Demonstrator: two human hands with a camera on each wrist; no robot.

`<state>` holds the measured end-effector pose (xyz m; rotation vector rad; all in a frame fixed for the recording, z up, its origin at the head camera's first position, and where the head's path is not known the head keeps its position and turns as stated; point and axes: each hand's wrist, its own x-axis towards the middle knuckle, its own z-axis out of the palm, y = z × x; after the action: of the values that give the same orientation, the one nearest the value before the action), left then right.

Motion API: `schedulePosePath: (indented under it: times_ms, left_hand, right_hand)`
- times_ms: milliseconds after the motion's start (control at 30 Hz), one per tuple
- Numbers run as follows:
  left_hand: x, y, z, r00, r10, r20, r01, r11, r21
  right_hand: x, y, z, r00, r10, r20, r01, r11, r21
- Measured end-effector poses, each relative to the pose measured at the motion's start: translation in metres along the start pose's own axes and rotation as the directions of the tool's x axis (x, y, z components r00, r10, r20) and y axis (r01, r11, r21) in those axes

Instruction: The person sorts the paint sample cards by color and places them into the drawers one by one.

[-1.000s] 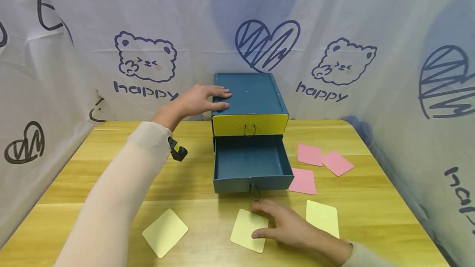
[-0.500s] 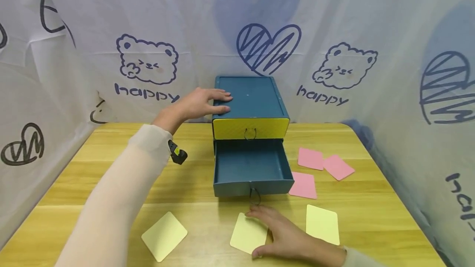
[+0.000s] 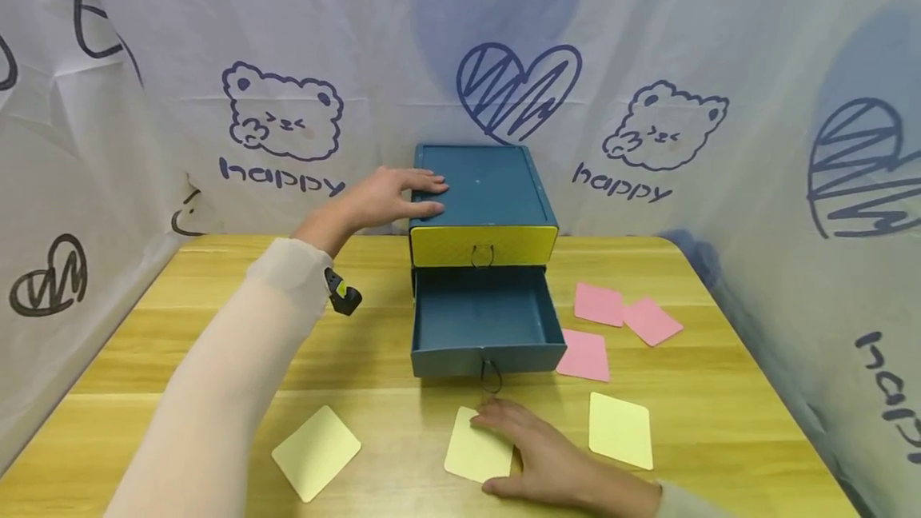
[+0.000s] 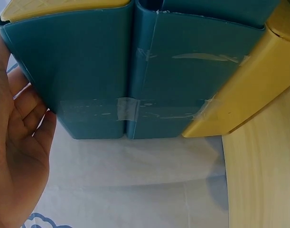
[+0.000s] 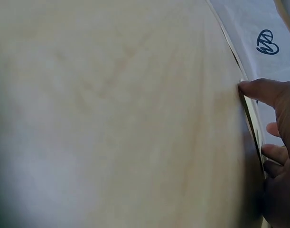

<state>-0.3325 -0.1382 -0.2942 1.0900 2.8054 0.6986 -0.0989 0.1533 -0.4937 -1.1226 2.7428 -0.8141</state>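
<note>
My left hand [image 3: 384, 197] rests on the left edge of a blue drawer unit [image 3: 478, 182], its fingers on top. In the left wrist view the hand [image 4: 26, 128] lies along the unit's taped side [image 4: 88, 71]. Below the yellow-fronted top drawer [image 3: 439, 246], a blue drawer [image 3: 460, 362] is pulled out with nothing in it. My right hand [image 3: 550, 458] spans a yellow card [image 3: 471, 450] lying before the drawer, fingertips at its far edge and thumb at its near corner. The right wrist view shows that hand [image 5: 280, 128] with fingertips close to the tabletop.
Another yellow card [image 3: 316, 454] lies to the left and one [image 3: 620, 432] to the right. Three pink cards, including a nearer one [image 3: 584, 356], lie right of the unit. The wooden table [image 3: 345, 358] is backed by a printed white cloth [image 3: 403, 38].
My right hand has shifted slightly, its thumb sliding from on top of the middle yellow card to its near edge. My left hand stays on the drawer unit.
</note>
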Motion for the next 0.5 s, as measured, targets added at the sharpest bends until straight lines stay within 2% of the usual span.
schedulePosePath:
  times_ms: [333, 500]
  left_hand:
    - [0.0, 0.0, 0.0, 1.0, -0.003, -0.002, 0.003, 1.0, 0.004]
    - [0.0, 0.0, -0.001, 1.0, -0.006, 0.004, 0.006, 1.0, 0.0]
  right_hand:
    - [0.002, -0.005, -0.013, 0.993, -0.011, 0.122, 0.013, 1.0, -0.019]
    - [0.001, -0.008, -0.02, 0.991, 0.003, 0.137, 0.002, 0.999, -0.038]
